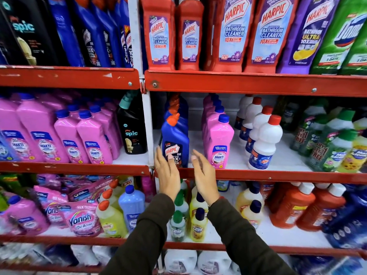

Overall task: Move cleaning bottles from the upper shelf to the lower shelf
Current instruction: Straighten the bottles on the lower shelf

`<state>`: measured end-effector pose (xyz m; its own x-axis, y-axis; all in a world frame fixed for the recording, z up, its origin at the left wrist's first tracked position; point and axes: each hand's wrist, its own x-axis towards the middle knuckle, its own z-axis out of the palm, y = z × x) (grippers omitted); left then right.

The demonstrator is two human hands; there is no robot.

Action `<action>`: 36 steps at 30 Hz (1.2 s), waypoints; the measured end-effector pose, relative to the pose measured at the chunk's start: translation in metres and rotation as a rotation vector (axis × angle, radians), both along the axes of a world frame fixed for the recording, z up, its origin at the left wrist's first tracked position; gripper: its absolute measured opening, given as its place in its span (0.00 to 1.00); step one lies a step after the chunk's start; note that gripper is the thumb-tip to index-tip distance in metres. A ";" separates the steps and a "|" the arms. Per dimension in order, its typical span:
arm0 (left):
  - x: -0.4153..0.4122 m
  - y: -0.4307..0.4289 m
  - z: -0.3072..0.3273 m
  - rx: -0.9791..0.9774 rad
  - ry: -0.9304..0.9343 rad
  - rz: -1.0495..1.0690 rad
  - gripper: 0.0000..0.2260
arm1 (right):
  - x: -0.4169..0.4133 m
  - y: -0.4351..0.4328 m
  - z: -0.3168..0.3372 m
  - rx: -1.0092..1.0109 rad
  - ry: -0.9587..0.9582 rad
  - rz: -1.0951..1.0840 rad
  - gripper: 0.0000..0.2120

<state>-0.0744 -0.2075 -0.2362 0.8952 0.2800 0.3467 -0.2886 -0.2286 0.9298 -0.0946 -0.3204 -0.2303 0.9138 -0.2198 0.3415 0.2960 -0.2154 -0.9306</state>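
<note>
Reaching fwd w/ both hands, palms facing each other, fingers spread, nothing held. My left hand (167,174) and right hand (204,175) are apart, in front of the red metal shelf edge (258,174). Between them stands the blue plastic Harpic bottle w/ orange angled cap (174,140), on the middle shelf; left fingertips overlap its label, contact can't be confirmed. Label reads "HARPIC", "10X". Just right of it: pink Shakti bottle w/ blue cap (221,142), "2X cleaning". Further right: white bottles w/ red caps (264,141). Upper shelf: red Harpic bottles (158,34), "BATHROOM CLEANER 10X". Lower left: pink Vanish pouch (81,221), "Oxi Action".
</note>
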 end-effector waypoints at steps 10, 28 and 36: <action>-0.034 -0.080 -0.002 0.037 -0.073 -0.340 0.24 | -0.016 -0.078 0.001 0.230 0.018 -0.186 0.19; -0.018 -0.111 0.003 0.001 0.167 -0.345 0.26 | -0.026 -0.112 -0.001 0.157 0.112 -0.055 0.17; -0.064 -0.180 -0.002 -0.009 -0.148 -0.236 0.22 | -0.041 -0.191 0.006 0.173 -0.102 -0.463 0.18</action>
<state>-0.1384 -0.3874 -0.2384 0.8761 0.0732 0.4766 -0.4653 -0.1308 0.8754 -0.1355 -0.5119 -0.2242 0.6707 -0.6555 0.3470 0.2973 -0.1911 -0.9355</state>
